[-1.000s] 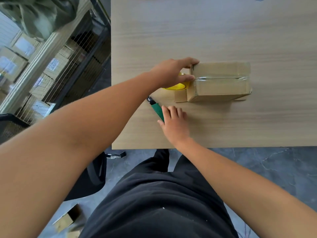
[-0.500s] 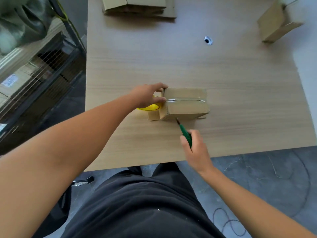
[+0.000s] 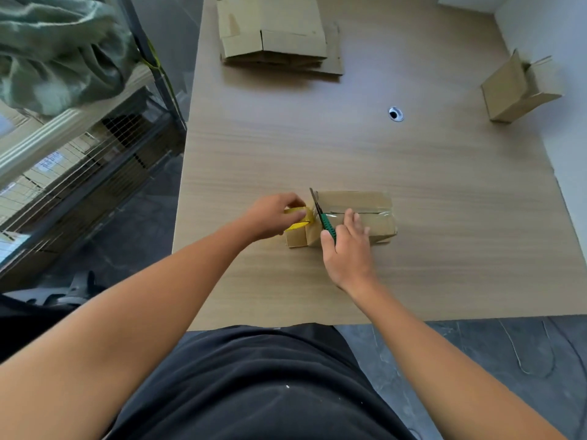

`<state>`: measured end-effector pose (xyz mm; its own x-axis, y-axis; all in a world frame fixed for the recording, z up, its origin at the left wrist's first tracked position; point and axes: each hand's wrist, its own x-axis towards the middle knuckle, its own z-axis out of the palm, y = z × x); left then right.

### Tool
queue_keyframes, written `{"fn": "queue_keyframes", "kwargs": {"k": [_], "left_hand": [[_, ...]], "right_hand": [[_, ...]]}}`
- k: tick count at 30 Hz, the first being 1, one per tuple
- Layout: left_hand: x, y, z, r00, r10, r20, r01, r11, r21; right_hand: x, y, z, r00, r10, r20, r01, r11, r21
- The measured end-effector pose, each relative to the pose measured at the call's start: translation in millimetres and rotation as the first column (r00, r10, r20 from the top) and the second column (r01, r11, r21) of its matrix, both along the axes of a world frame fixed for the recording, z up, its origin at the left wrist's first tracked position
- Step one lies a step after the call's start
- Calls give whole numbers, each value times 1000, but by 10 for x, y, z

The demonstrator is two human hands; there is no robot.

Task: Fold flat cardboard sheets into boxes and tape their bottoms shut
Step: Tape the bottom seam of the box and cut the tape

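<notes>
The box is plain brown cardboard. Left of the box the tape roll is yellow; the knife at the box is green-handled. The worktop shows pale wood grain.

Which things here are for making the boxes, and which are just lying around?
For the job: box being taped, yellow tape roll in the left hand, green knife in the right hand, stack of flat cardboard, far box.
Just lying about: green cloth, wire rack, cable hole in the table.

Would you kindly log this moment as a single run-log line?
left hand: grips tape roll | right hand: holds knife, blade between tape roll and box | box: seam taped
</notes>
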<state>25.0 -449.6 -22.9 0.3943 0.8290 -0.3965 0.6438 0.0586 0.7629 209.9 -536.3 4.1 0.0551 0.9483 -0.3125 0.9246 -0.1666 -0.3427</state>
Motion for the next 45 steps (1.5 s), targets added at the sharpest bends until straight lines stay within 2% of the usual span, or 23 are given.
{"fn": "queue_keyframes", "kwargs": {"k": [2,4,7,10,12,15,19,21,24,26,30,32,34,36,39,42,45], "left_hand": [[-98,-48,42,998,15,66,-12,999,-46],[-135,-61,73,999,26,26,-25,1000,-19],[-77,8,118,991,8,-135,1,998,67],[-7,79,146,944,-42,-328,67,996,65],[37,103,155,920,-74,-384,99,994,47],[43,100,182,933,-105,-343,106,994,-16],[-40,18,192,974,-12,-225,5,1000,-29],[-44,-30,182,969,31,-244,-24,999,31],[13,-96,106,933,102,-345,-23,974,225],[74,-143,46,924,131,-359,-10,948,318],[-32,-189,-72,903,217,-372,-75,930,360],[-285,-183,-137,889,245,-386,-121,940,318],[-518,-194,-152,896,204,-394,-96,956,277],[-616,-195,-105,921,154,-357,-63,965,255],[-501,-97,102,974,77,-212,-37,982,185],[-289,114,402,999,50,7,-50,998,44],[-125,291,601,991,-32,130,49,990,-128]], "right_hand": [[-24,39,42,999,27,24,-25,998,-53],[-31,68,74,998,55,19,-53,994,-98],[12,116,99,998,64,-27,-67,989,-132],[45,136,139,996,55,-75,-68,981,-182],[66,153,181,993,49,-108,-71,974,-214],[86,180,248,993,71,-99,-94,962,-255],[61,243,335,993,103,-60,-116,946,-302],[44,263,353,991,128,-33,-131,940,-314],[22,289,340,985,170,-2,-162,935,-314],[16,310,338,983,185,14,-170,927,-333],[75,234,327,951,298,86,-231,864,-448],[124,173,339,950,307,54,-252,857,-449],[169,154,383,967,242,-81,-253,872,-420],[202,120,416,963,151,-224,-225,909,-351],[235,-9,305,950,57,-308,-104,985,-136],[196,-121,172,925,-104,-365,87,994,-62],[245,-101,15,885,-142,-444,171,985,27]]}}
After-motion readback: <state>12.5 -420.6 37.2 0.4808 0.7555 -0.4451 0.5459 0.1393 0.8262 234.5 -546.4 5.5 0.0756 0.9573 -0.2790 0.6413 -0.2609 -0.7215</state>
